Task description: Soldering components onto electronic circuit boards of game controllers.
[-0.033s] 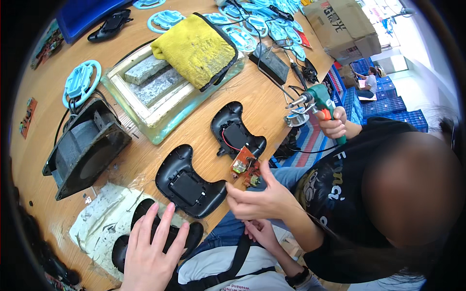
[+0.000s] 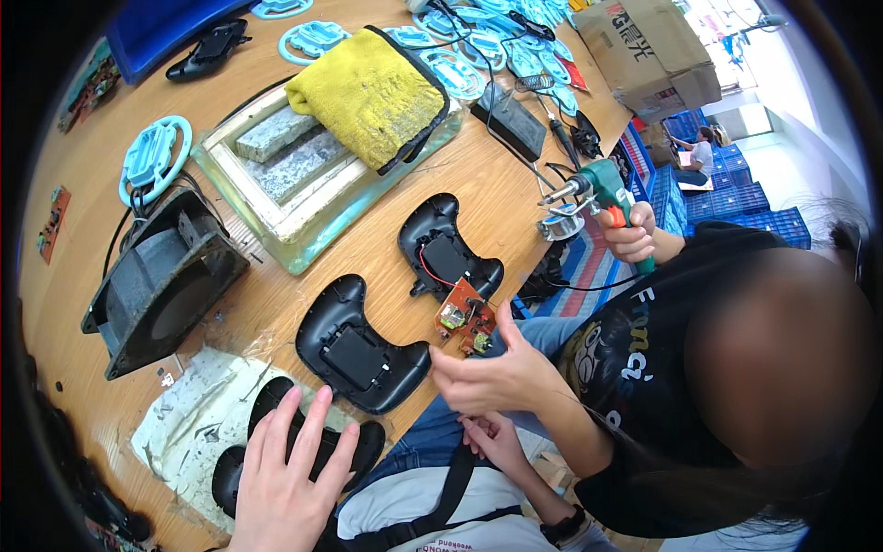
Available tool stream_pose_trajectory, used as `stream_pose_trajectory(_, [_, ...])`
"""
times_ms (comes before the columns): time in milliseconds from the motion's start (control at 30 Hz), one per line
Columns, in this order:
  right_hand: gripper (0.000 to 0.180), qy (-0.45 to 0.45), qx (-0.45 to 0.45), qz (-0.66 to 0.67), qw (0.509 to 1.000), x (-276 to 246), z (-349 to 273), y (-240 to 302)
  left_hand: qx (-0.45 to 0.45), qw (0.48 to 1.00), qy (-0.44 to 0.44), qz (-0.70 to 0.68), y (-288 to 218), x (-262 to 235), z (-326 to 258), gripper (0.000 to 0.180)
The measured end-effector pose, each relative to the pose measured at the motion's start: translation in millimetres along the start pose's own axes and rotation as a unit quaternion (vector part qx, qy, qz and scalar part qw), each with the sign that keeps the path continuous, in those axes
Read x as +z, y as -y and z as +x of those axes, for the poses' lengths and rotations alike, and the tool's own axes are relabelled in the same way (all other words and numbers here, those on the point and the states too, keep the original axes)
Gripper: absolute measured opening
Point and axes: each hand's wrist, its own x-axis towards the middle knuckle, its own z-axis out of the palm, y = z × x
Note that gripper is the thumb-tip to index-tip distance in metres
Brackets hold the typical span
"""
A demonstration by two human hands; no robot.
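My left hand [image 2: 292, 474] is spread open, palm down, over black game controller shells [image 2: 368, 451] at the table's near edge. It hides much of them; whether it touches them I cannot tell. Low in my lap, beside the black strap [image 2: 452, 488], rests my right hand [image 2: 497, 443] with its fingers curled in; anything inside them is hidden. Just beyond my left hand lies another black controller shell [image 2: 354, 354]. Farther off is a third shell [image 2: 446, 244], joined by a red wire to an orange circuit board [image 2: 460, 308].
A co-worker's hand [image 2: 501, 373] reaches beside the board; their other hand grips a green soldering gun [image 2: 602, 189]. A solder reel [image 2: 559, 224] is below its tip. A dark metal fan [image 2: 166, 276], a framed tray [image 2: 276, 216] with a yellow cloth [image 2: 377, 97] and light-blue plastic parts [image 2: 152, 161] occupy the table.
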Motion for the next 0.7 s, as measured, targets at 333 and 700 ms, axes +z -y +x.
stream_pose_trajectory(333, [0.017, 0.008, -0.020, 0.003, 1.000, 3.5, 3.1, 3.7, 0.001, 1.000, 0.009, 0.026, -3.6, 4.9, -1.9, 0.050])
stream_pose_trajectory(700, [0.016, -0.017, -0.064, -0.032, 0.997, 11.9, -0.4, 34.9, 0.031, 0.998, 0.013, 0.055, -5.2, 19.3, 0.4, 0.050])
